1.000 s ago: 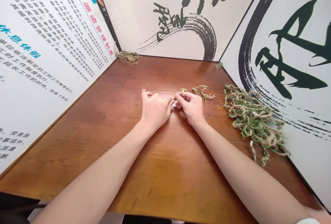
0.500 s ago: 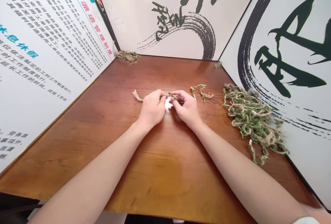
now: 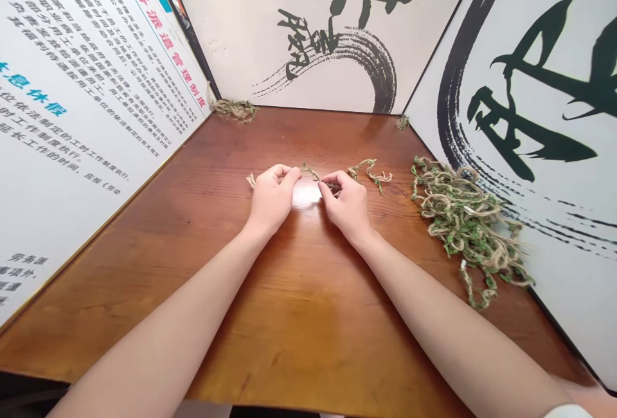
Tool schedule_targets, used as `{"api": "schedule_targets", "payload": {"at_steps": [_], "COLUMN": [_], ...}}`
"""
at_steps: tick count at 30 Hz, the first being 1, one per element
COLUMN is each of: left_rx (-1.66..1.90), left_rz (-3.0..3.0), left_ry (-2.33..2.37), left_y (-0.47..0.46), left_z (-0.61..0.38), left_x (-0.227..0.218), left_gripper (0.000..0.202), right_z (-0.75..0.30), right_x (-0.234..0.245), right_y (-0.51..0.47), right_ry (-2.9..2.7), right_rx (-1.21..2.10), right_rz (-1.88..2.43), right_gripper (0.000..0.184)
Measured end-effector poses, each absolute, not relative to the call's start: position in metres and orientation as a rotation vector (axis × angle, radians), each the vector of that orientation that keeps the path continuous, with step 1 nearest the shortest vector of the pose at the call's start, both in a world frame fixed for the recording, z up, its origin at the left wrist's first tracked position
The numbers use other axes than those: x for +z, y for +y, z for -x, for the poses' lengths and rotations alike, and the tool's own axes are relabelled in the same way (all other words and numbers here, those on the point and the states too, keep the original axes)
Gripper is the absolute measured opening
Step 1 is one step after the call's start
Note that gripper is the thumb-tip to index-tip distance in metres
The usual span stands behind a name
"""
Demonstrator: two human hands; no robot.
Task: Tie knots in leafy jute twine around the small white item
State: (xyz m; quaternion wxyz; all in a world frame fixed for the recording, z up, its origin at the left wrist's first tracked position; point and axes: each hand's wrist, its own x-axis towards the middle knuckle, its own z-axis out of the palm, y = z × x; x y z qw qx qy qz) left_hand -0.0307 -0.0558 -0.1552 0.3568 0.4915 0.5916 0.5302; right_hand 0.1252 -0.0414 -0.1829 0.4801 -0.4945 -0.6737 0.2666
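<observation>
At the table [image 3: 299, 321], left hand [image 3: 270, 198] and right hand [image 3: 348, 204] clamp fingers on leafy twine [image 3: 311, 172].

- Twine strand [image 3: 310, 172] runs between left hand [image 3: 271, 198] and right hand [image 3: 348, 202].
- Loose twine [image 3: 377, 178] lies on the surface [image 3: 299, 321], right of the right hand.
- Twine pile [image 3: 465, 218] lies farther right, beside the right panel [image 3: 573, 225].
- Twine bundle [image 3: 234, 110] sits far left, before the back panel [image 3: 308, 93].

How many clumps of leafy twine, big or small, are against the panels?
3: a bunch in the far left corner, a small tuft in the far right corner, a big pile by the right panel. The pile may hide more.
</observation>
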Motion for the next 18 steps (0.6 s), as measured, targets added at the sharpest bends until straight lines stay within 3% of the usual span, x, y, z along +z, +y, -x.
{"api": "schedule_targets", "payload": {"at_steps": [9, 13, 18], "left_rx": [1.238, 1.287, 1.286], "left_rz": [-0.959, -0.857, -0.866], "left_ry": [1.114, 1.036, 1.13], "left_y": [-0.066, -0.063, -0.062], "left_z": [0.02, 0.022, 0.022], "left_x": [-0.142, -0.145, -0.147], "left_gripper": [0.022, 0.031, 0.035], "right_z": [-0.127, -0.126, -0.125], "right_x": [-0.19, -0.192, -0.191], "right_y": [-0.037, -0.036, -0.036], "right_ry": [-1.847, -1.957, -1.979], "right_rx": [0.47, 0.43, 0.448], "right_rz": [1.106, 1.047, 0.958], "right_gripper": [0.018, 0.03, 0.022]}}
